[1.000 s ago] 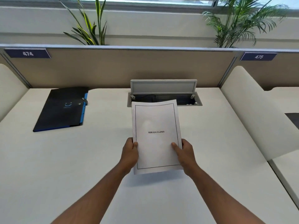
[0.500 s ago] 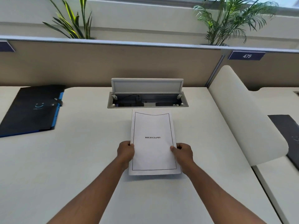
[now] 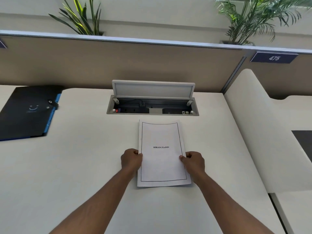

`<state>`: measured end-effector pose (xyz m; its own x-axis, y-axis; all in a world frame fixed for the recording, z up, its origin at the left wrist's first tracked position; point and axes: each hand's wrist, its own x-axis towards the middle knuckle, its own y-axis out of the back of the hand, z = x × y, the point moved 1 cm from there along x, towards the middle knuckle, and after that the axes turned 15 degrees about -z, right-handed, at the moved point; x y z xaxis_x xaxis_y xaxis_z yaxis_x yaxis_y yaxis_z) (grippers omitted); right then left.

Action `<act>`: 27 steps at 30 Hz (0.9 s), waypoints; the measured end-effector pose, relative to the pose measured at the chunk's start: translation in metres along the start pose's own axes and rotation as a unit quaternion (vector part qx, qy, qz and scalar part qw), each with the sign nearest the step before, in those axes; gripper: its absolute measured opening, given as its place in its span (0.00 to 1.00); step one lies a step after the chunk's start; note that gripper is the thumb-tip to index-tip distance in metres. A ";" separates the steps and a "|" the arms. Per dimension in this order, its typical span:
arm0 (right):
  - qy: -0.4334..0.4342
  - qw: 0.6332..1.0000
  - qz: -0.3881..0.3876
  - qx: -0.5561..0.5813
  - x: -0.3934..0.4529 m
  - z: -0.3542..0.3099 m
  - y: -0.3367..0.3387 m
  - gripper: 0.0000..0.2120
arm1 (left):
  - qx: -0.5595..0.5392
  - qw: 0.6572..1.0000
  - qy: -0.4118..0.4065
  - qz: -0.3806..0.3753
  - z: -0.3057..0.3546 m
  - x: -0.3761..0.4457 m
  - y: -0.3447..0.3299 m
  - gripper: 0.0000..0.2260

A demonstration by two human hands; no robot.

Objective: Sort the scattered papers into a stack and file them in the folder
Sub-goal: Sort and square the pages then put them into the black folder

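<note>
A white paper stack (image 3: 162,141), its top sheet bordered and headed BIBLIOGRAPHY, lies at the middle of the desk, its far edge slightly curled. My left hand (image 3: 131,160) grips its left edge and my right hand (image 3: 193,162) grips its right edge, thumbs on top. A black folder (image 3: 25,114) with a blue spine edge and a button clasp lies closed at the far left of the desk, well away from both hands.
An open cable box (image 3: 152,105) with its lid raised sits in the desk just beyond the papers. A cream divider (image 3: 263,132) slopes along the right side. A beige partition (image 3: 118,65) with plants behind it closes the back.
The stack has come down from a raised, tilted hold to lie low and nearly flat on the desk. The view has shifted, so the folder now sits further left.
</note>
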<state>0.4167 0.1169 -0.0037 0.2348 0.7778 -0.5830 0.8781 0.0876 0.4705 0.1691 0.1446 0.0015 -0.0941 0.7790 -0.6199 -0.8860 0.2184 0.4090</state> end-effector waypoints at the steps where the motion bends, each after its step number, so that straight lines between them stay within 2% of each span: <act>1: 0.000 1.000 0.001 -0.003 -0.001 -0.001 0.000 0.16 | 0.023 1.000 0.000 0.003 0.001 -0.002 0.001 0.17; 3: -0.001 1.000 0.010 -0.019 -0.003 -0.001 0.001 0.15 | 0.064 0.998 0.000 -0.001 0.000 -0.003 0.006 0.20; 7: -0.008 0.999 0.030 -0.037 -0.006 -0.004 0.006 0.14 | 0.123 0.992 -0.023 -0.007 0.002 -0.007 0.019 0.18; 9: 0.007 0.998 0.037 -0.043 -0.005 -0.009 0.010 0.10 | 0.121 0.992 -0.043 0.003 0.003 -0.005 0.024 0.18; 10: 0.014 0.998 0.041 -0.047 -0.006 -0.012 0.011 0.04 | 0.107 0.993 -0.048 0.004 0.004 -0.004 0.026 0.17; 11: 0.016 0.998 0.044 -0.033 -0.006 -0.016 0.012 0.10 | 0.077 0.996 -0.050 -0.001 0.006 -0.004 0.027 0.15; 12: 0.025 0.998 0.044 -0.030 -0.007 -0.019 0.013 0.11 | 0.036 0.998 -0.048 -0.010 0.008 -0.004 0.027 0.12; 14: 0.042 0.998 0.039 -0.040 -0.007 -0.023 0.015 0.05 | -0.035 0.999 -0.032 -0.025 0.012 -0.003 0.027 0.06; 16: 0.048 0.996 0.034 -0.070 -0.006 -0.026 0.014 0.13 | -0.078 0.996 -0.012 -0.032 0.013 -0.002 0.025 0.04; 19: 0.043 0.995 0.035 -0.078 -0.004 -0.027 0.015 0.16 | -0.146 0.988 0.002 -0.042 0.016 -0.002 0.023 0.05; 24: 0.034 0.995 0.028 -0.088 0.001 -0.027 0.015 0.18 | -0.169 0.985 0.018 -0.039 0.017 0.000 0.023 0.11; 27: 0.027 0.996 0.025 -0.084 0.002 -0.028 0.015 0.18 | -0.147 0.988 0.018 -0.041 0.019 -0.002 0.022 0.10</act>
<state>0.4192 0.1373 0.0206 0.2498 0.8154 -0.5222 0.7824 0.1478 0.6050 0.1588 0.1593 0.0247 -0.0286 0.7439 -0.6676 -0.9845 0.0948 0.1479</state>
